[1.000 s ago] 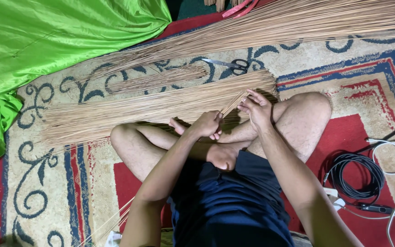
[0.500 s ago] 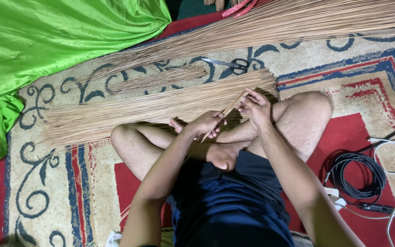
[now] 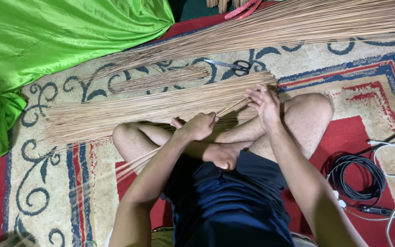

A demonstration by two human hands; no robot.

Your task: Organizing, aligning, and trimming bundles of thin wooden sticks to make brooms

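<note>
Thin tan sticks (image 3: 227, 109) (long, straight) gripped in left hand (image 3: 200, 126), right hand (image 3: 264, 103) pinching.

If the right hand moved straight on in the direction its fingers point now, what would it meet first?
The right hand points up and away from the body. It would probably first meet the nearest pile of thin sticks, whose end it already touches. Beyond lie the scissors, though depth is unclear.
</note>
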